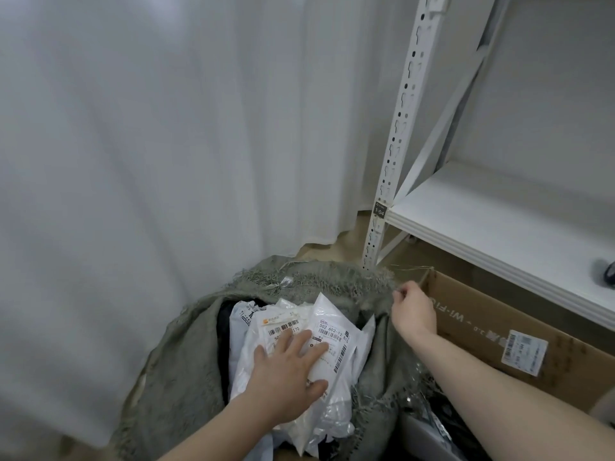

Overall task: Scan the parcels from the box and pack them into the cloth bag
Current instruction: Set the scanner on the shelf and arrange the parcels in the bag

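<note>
Parcels (pixel 299 354) heaped inside the cloth bag (pixel 186 361); left hand (pixel 286 371) presses flat on them, fingers spread; right hand (pixel 412 311) pinches the bag's frayed rim, fingers curled.

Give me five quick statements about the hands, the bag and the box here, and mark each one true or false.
1. The left hand lies flat on white parcels in the bag. True.
2. The right hand holds a scanner. False: it pinches the bag's frayed rim.
3. The box sits right of the bag. True.
4. The bag is bright red. False: grey-green.
5. The top parcels show barcode labels. True.
</note>
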